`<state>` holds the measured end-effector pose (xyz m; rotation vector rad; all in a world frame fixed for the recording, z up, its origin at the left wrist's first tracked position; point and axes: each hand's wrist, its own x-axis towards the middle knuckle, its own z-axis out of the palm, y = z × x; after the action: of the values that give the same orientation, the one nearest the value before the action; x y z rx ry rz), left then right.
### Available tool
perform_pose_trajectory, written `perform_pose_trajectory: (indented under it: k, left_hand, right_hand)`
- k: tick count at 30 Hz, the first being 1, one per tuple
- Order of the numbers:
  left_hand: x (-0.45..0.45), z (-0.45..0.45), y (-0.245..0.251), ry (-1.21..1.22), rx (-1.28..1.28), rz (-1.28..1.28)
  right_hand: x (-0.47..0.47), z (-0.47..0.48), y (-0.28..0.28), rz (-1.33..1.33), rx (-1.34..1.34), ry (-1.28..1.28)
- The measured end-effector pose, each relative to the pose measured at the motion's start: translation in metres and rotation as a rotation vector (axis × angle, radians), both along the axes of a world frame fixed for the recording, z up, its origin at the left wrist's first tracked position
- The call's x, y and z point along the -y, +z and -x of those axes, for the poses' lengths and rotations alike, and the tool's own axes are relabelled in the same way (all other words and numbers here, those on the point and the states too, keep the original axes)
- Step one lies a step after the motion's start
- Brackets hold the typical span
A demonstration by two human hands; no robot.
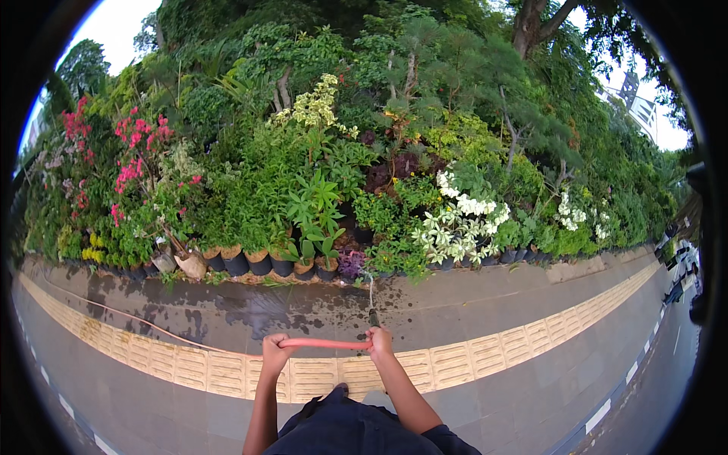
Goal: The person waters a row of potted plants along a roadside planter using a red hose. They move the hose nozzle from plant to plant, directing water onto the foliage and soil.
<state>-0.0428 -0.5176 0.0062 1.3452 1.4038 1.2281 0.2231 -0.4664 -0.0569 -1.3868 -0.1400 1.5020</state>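
Note:
My left hand [276, 351] is closed around a pinkish-red hose [327, 343], which stretches across to my right hand [379, 340]. That hand grips the hose near its outlet, where a dark nozzle [373, 318] points away from me. A thin stream of water [371, 290] leaves the nozzle towards a small purple-leaved plant [352, 264] at the front of the plant row. Beside it, leafy green plants stand in black grow bags [259, 264]. A shrub with white flowers and pale leaves [460, 219] is further right.
Yellow tactile paving [190, 368] crosses the sidewalk before me. The hose trails off left over wet pavement [250, 313]. Pink-flowered shrubs [133, 170] stand at the left. A black-and-white curb [598, 415] borders the road at the right, where people and vehicles are partly visible.

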Motion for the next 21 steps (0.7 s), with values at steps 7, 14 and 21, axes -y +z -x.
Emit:
perform_pose_trajectory:
  k: [7, 14, 21]
  left_hand:
    - [-0.008, -0.03, -0.001, 0.019, 0.024, -0.012]
    - [-0.01, -0.07, 0.001, 0.025, 0.02, 0.003]
    - [-0.009, -0.102, 0.011, -0.001, -0.006, -0.005]
  right_hand:
    - [-0.003, -0.026, 0.01, -0.018, 0.002, 0.013]
    - [-0.004, -0.067, 0.008, 0.023, -0.031, 0.116]
    - [-0.008, -0.098, 0.003, 0.028, -0.051, 0.208]
